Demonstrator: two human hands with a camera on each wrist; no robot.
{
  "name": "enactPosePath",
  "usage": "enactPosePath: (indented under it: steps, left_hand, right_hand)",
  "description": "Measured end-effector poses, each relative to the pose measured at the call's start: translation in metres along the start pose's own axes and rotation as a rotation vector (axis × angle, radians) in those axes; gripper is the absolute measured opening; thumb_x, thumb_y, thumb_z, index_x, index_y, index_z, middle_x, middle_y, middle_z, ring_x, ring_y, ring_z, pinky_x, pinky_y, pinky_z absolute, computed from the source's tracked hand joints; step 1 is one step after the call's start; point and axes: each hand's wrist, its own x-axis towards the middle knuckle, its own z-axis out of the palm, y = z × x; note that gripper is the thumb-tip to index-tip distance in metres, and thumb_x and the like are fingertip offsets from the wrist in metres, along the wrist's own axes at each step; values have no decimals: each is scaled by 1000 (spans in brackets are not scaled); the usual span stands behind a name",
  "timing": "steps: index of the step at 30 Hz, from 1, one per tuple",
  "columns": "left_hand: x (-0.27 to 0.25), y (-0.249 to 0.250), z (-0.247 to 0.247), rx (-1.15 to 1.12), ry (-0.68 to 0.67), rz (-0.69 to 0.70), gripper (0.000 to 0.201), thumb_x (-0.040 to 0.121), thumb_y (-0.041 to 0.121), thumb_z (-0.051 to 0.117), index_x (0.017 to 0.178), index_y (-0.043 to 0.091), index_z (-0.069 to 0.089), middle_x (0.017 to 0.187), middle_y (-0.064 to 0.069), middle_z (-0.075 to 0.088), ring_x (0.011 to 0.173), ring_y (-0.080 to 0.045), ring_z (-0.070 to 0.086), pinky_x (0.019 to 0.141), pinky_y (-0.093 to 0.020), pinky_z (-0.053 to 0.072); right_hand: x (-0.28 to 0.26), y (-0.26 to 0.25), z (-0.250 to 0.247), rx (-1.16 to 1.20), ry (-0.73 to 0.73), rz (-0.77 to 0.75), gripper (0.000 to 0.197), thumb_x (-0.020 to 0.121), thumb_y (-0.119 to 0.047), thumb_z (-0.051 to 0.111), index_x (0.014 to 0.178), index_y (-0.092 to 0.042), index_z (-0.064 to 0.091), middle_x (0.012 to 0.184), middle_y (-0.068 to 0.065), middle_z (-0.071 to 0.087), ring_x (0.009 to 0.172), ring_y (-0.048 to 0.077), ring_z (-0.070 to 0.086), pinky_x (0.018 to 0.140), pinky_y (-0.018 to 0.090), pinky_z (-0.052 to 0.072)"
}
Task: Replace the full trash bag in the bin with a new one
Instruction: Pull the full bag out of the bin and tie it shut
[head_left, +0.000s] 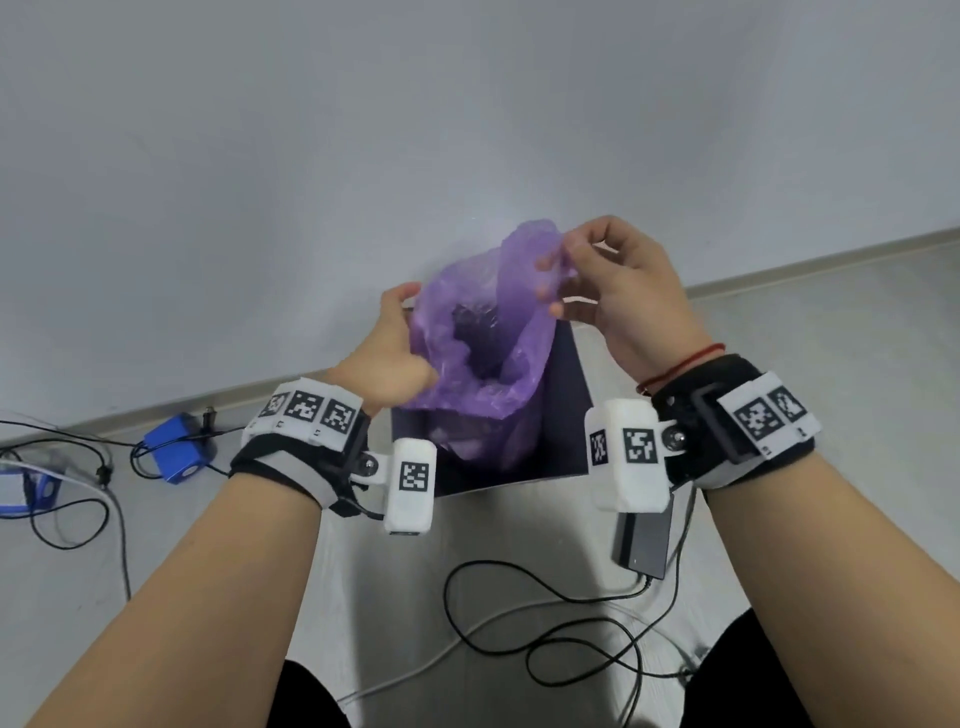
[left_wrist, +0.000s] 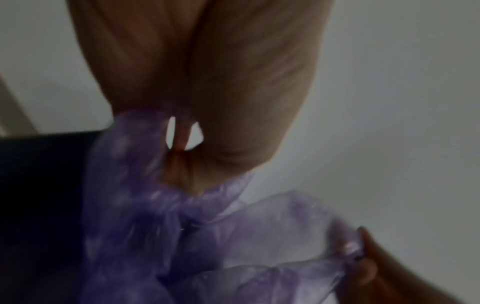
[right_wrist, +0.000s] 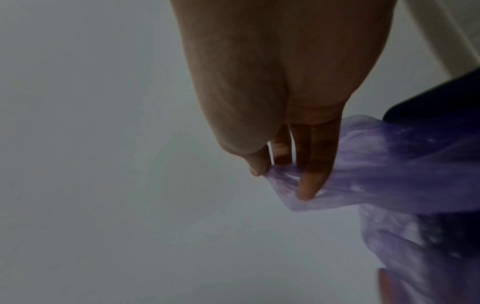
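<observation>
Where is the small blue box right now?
In the head view, the blue box sits on the floor at the left, by the wall's base among cables, left of the left hand.

You held a translucent purple trash bag (head_left: 483, 332) over a dark, near-black bin (head_left: 563, 415), against a pale grey wall (head_left: 311, 130) and a light grey floor (head_left: 805, 322). Your wrist bands (head_left: 317, 415) were white with black square-code patterns, a thin red cord (head_left: 680, 366) circled your right wrist, and a blue box (head_left: 174, 449) sat on the left among black cables (head_left: 545, 613).
</observation>
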Motion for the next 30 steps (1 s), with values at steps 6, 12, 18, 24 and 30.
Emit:
enactPosePath:
  steps: [6, 12, 18, 24, 30]
  left_hand:
    - [-2, -7, 9, -63, -118, 10, 98, 77, -15, 72, 149, 32, 26, 109, -14, 67, 85, -24, 70, 75, -35, 62]
    - [-1, -4, 4, 137, -89, 262, 55, 84, 1, 73, 128, 31, 61, 103, -3, 66, 76, -27, 67, 76, -36, 61]
    - [-2, -6, 15, 457, 75, 405, 15, 74, 29, 84, 80, 30, 71, 87, 0, 67, 75, -12, 62, 74, -28, 52]
    - [4, 16, -25, -773, 371, 303, 25, 88, 4, 64, 69, 16, 53, 73, -2, 63, 67, -13, 60, 68, -28, 53]
    - [2, 4, -26, -363, 324, 96, 63, 81, -21, 50, 129, 14, 29, 107, 0, 59, 93, -18, 60, 59, -20, 51]
  right_hand:
    - [10, 10, -49, -376, 50, 32, 61, 80, 14, 60, 127, -19, 40, 97, 13, 62, 70, 24, 66, 71, 40, 61]
    - [9, 40, -56, -956, -290, -4, 77, 62, -47, 77, 130, -23, 51, 105, 0, 68, 86, 21, 67, 81, 45, 58]
    - [9, 20, -40, -517, -100, -164, 15, 78, -7, 76, 78, -9, 62, 71, 5, 59, 63, 8, 55, 63, 20, 46]
    - [12, -34, -70, 182, 171, -160, 27, 84, -9, 68, 69, -19, 47, 78, 10, 61, 83, 29, 55, 75, 37, 43]
    - [9, -18, -115, -287, 275, 28, 53, 83, 13, 51, 125, -18, 45, 121, 8, 64, 83, 15, 63, 68, 30, 52]
